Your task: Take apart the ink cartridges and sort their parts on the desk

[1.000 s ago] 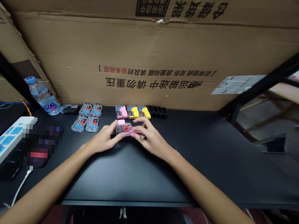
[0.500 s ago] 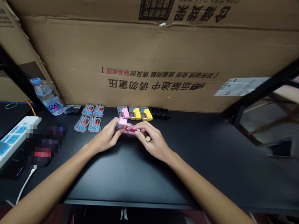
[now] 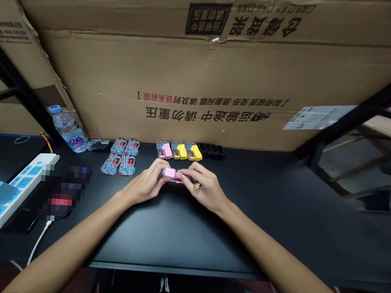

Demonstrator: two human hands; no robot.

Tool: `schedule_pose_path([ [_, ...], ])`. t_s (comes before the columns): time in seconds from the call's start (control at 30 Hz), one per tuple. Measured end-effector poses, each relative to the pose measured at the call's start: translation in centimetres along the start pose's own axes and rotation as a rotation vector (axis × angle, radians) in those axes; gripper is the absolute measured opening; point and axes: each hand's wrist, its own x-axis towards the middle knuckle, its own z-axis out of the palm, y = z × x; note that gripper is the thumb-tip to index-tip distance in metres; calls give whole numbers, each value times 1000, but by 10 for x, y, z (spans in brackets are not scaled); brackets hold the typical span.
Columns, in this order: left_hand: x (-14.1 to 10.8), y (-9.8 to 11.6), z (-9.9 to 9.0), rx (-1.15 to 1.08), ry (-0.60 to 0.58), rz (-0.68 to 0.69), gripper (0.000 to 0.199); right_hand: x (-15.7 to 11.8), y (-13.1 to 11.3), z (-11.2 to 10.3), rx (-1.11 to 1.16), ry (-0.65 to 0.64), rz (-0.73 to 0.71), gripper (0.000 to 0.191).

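Over the black table [image 3: 174,239], my left hand [image 3: 148,182] closes on a small pink-and-clear plastic gadget [image 3: 170,173]. My right hand [image 3: 207,190] pinches the gadget's right end. A round gold-coloured end [image 3: 197,186] of something slim pokes out from my right fingers; the rest of it is hidden. Behind my hands lie another pink-and-clear gadget [image 3: 165,150] and two yellow ones, the nearer to the pink being a yellow gadget [image 3: 180,151]. To the left are several clear gadgets [image 3: 127,164] with red and blue parts.
Black plastic pieces [image 3: 210,151] sit right of the yellow gadgets. A water bottle [image 3: 68,129], a black-and-clear item [image 3: 100,145], a white power strip [image 3: 16,191] and a cable [image 3: 39,242] are on the left. A tall cardboard sheet [image 3: 194,69] stands behind.
The gadget has turned between my hands, so its pink block now faces up nearer my right fingers and its red part no longer shows. The camera view has shifted slightly.
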Motion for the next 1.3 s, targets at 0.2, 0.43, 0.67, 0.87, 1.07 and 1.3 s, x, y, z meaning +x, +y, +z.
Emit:
schedule_pose_path([
  [0.2, 0, 2, 2, 10, 34, -4, 19, 1, -5, 2, -35, 36, 3, 17],
  [0.43, 2, 4, 0, 72, 66, 61, 18, 1, -5, 4, -32, 64, 18, 15],
  [0.67, 3, 4, -2, 86, 89, 64, 21, 1, -4, 3, -22, 85, 57, 16],
  [0.87, 2, 2, -13, 51, 193, -37, 19, -3, 15, -3, -15, 11, 100, 18],
  [1.07, 3, -3, -23, 203, 241, -145, 17, -4, 64, -40, -240, 40, 305, 26],
  [1.3, -1, -11, -18, 295, 18, -114, 26, -9, 110, -98, -788, 90, 864, 36],
])
